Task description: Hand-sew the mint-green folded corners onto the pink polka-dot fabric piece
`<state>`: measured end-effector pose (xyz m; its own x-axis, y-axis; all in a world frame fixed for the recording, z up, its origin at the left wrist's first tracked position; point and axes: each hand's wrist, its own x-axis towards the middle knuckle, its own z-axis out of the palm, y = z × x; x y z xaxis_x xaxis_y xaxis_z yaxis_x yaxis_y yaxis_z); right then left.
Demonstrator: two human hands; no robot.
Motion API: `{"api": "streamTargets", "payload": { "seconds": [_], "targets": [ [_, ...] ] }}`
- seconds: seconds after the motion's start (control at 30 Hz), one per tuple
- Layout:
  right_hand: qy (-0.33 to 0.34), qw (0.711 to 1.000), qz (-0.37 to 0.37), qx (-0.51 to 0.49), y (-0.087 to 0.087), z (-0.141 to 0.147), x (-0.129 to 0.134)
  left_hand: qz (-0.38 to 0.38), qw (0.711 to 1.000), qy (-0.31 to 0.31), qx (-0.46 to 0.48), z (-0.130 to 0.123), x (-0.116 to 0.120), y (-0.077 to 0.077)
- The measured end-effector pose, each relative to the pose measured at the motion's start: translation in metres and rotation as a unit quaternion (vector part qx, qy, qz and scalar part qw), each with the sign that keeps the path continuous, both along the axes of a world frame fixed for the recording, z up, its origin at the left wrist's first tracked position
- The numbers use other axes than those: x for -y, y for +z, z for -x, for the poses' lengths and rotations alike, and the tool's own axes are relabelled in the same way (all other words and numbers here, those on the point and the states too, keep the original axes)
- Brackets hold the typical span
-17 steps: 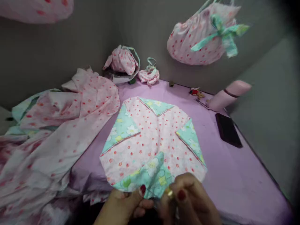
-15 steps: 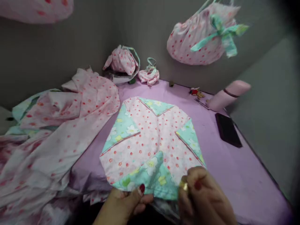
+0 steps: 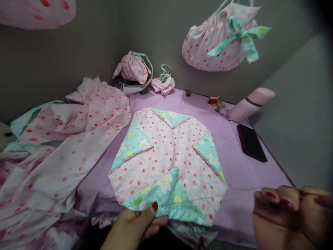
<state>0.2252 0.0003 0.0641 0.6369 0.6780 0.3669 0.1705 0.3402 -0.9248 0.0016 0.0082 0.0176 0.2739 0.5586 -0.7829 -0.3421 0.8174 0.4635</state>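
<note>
An octagonal piece of cloth (image 3: 166, 146), pink with small red flowers, has mint-green floral triangles folded in on its sides. At its near edge my left hand (image 3: 140, 220) pinches the green flap (image 3: 166, 187), thumb on top and fingers beneath. A row of small stitches shows along that edge. Off to the right, my right hand (image 3: 291, 211) is closed, apart from the cloth. A thin sewing thread (image 3: 241, 188) stretches from the cloth's near edge to this hand. Any needle in its fingers is hidden.
Pink printed fabric (image 3: 85, 135) is heaped on the left of the lilac-covered table (image 3: 241, 173). Gathered pouches (image 3: 135, 69) stand at the back; another pouch (image 3: 215, 48) with a green bow hangs above. Along the right lie scissors (image 3: 221, 114), a pink flask (image 3: 251, 104) and a black phone (image 3: 252, 143).
My right hand has moved from the cloth's near edge out to the right, drawing the thread across the cloth. My left hand keeps its hold.
</note>
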Motion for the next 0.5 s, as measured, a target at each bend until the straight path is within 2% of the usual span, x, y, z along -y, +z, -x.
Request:
{"api": "streamTargets", "payload": {
  "seconds": [0.07, 0.1, 0.17, 0.2, 0.27, 0.33, 0.4, 0.5],
  "targets": [
    [0.019, 0.997, -0.037, -0.061, -0.002, 0.012, 0.001, 0.005, 1.000, 0.006, -0.004, 0.000, 0.000, 0.001],
    [0.045, 0.997, -0.020, -0.053, -0.003, 0.019, 0.001, 0.005, 1.000, 0.011, -0.005, 0.000, 0.000, 0.001],
    [0.135, 0.988, 0.065, 0.041, -0.007, 0.032, 0.003, 0.007, 1.000, 0.023, -0.007, 0.001, 0.000, 0.002],
    [0.193, 0.969, 0.113, 0.104, -0.010, 0.038, 0.004, 0.004, 1.000, 0.025, -0.001, 0.001, 0.000, 0.002],
    [0.315, 0.906, 0.175, 0.224, -0.017, 0.048, 0.006, -0.003, 1.000, 0.018, 0.012, 0.003, 0.000, 0.001],
    [0.398, 0.843, 0.184, 0.314, -0.027, 0.054, 0.005, -0.009, 1.000, 0.006, 0.022, 0.004, 0.000, 0.001],
    [0.432, 0.802, 0.183, 0.369, -0.037, 0.058, 0.004, -0.012, 1.000, -0.002, 0.022, 0.004, 0.000, 0.001],
    [0.430, 0.786, 0.195, 0.399, -0.047, 0.062, 0.004, -0.020, 0.999, -0.013, 0.025, 0.004, -0.001, 0.000]
  ]
}}
